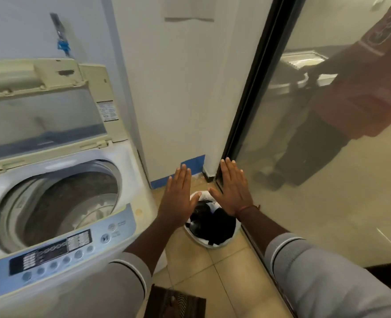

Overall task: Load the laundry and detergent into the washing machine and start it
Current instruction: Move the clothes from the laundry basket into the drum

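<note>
washing machine panel (52,251) print blurred, lid sticker (107,111) unreadable

Basket (203,243) on the floor below my fingers, between both thumbs, laundry (212,223) in it. Left of my left hand (179,198) I've got the washer (130,161): drum (70,203) before the upright lid (40,125), panel (59,251) nearest me. Glass door (327,180) just right of my right hand (233,191), wall (185,88) beyond the fingertips.
</note>
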